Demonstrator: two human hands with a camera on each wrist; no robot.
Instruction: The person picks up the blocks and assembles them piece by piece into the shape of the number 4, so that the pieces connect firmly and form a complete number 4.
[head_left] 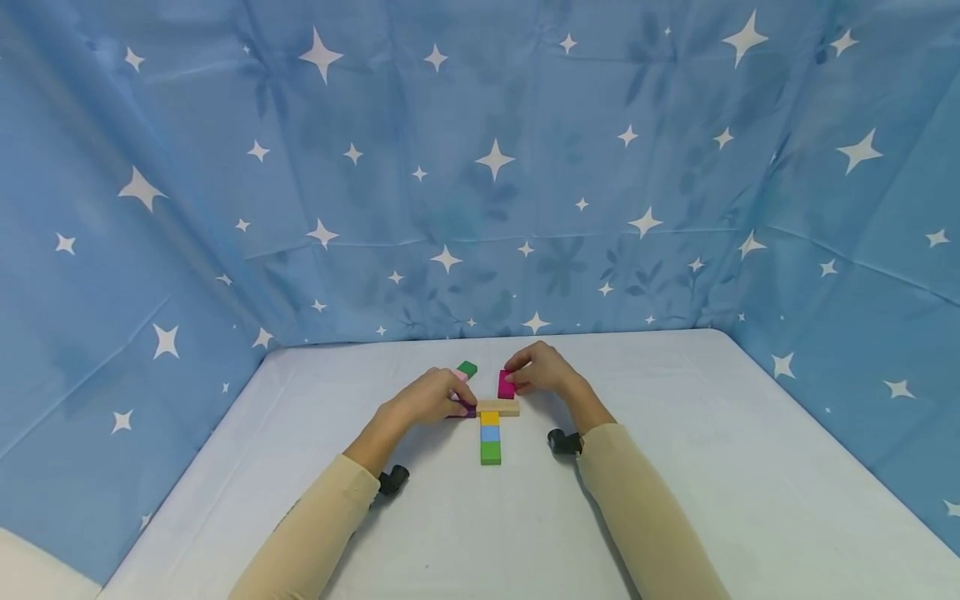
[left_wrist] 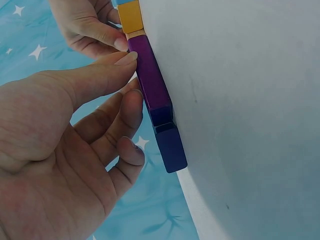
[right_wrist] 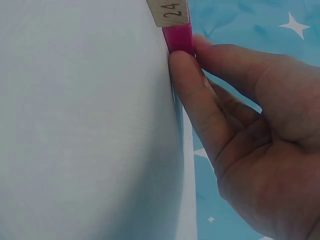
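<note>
My left hand (head_left: 435,394) pinches a purple block (left_wrist: 151,75) with its thumb on one side and fingers behind. A dark blue block (left_wrist: 171,150) lies at the purple block's outer end. At the other end a plain wooden block (head_left: 506,408) lies crosswise, its end face marked 24 in the right wrist view. My right hand (head_left: 543,369) holds a magenta block (head_left: 505,385) between thumb and forefinger, just beyond the wooden block. Toward me from the wooden block runs a row of yellow (head_left: 490,418), light blue (head_left: 490,433) and green (head_left: 491,454) blocks.
Behind my left hand lie a pink block (head_left: 461,376), partly hidden, and a dark green block (head_left: 468,368). All of it is on a white-covered table (head_left: 675,500). A blue star-patterned curtain (head_left: 450,200) stands behind and at both sides.
</note>
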